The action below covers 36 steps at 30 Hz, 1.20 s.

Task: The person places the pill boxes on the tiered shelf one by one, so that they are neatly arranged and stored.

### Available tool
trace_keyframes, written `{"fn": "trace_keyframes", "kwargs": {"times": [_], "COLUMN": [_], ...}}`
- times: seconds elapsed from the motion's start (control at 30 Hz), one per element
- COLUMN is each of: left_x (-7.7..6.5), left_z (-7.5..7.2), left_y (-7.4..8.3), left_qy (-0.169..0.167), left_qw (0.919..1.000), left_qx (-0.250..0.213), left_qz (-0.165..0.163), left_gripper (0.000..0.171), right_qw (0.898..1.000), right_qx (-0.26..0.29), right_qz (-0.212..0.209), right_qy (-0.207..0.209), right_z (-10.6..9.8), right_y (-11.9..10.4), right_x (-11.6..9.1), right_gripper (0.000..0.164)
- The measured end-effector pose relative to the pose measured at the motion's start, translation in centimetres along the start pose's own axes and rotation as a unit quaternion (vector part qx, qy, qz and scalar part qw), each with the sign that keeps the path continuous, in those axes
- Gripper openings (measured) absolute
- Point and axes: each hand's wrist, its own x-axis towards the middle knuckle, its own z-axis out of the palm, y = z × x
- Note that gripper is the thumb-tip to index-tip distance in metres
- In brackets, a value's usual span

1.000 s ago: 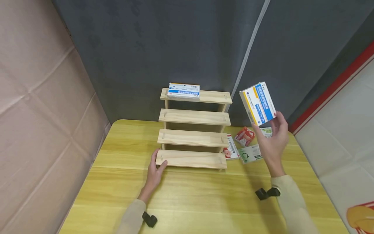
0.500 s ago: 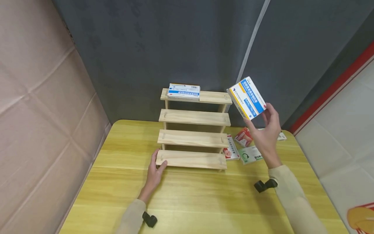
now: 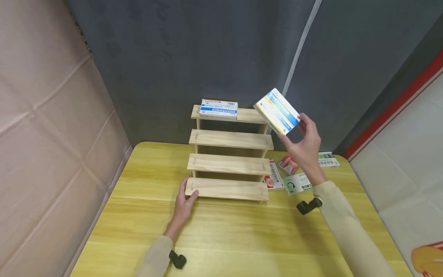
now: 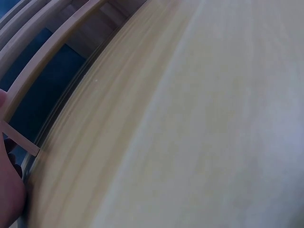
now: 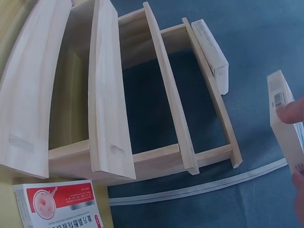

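Near the top step (image 3: 250,115), we saw the right hand (image 3: 304,143) pinching a box (image 3: 277,112), its Chinese label (image 3: 282,107) hardly readable; the left hand (image 3: 183,204) gripped the lowest step (image 3: 226,188).

We see pale, smooth, matt wood in the stepped rack (image 3: 230,139), its grain faint. Our worktop (image 3: 221,238) has a glossy wood-grain surface. The held box (image 3: 277,111) is smooth printed card with a bright sheen, while the dark backdrop (image 3: 187,57) looks like matt cloth.
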Motion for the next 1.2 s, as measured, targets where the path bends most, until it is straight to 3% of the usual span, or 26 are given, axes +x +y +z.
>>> {"fn": "trace_keyframes", "kwargs": {"times": [0.1, 0.43, 0.73, 0.9, 1.03, 1.2], "left_x": [0.4, 0.5, -0.5, -0.7, -0.5, 0.2], "left_z": [0.2, 0.1, -0.3, -0.4, -0.3, 0.1], "left_y": [-1.7, -1.8, 1.9, 2.5, 1.8, -0.7], "left_qy": [0.009, 0.005, -0.007, -0.006, -0.005, 0.003], "left_qw": [0.9999, 1.0000, 0.9999, 0.9999, 0.9999, 1.0000], "left_qx": [0.002, -0.002, 0.004, 0.007, 0.007, 0.000], "left_qz": [0.012, 0.002, -0.009, -0.008, -0.010, -0.006], "left_gripper": [0.071, 0.070, 0.069, 0.068, 0.069, 0.070], "right_qw": [1.000, 0.995, 0.985, 0.982, 0.980, 0.975], "right_qx": [-0.018, -0.058, -0.085, -0.077, -0.072, -0.062], "right_qz": [0.001, -0.001, 0.045, 0.052, 0.054, 0.065], "right_qy": [-0.022, -0.077, -0.143, -0.165, -0.180, -0.202], "right_z": [0.3, 0.9, 1.4, 1.7, 1.8, 1.8], "right_y": [0.2, 0.7, 1.0, 1.5, 1.7, 1.9], "right_x": [0.4, 2.1, 3.4, 3.8, 4.2, 4.7], "right_gripper": [0.080, 0.080, 0.080, 0.080, 0.079, 0.078]}}
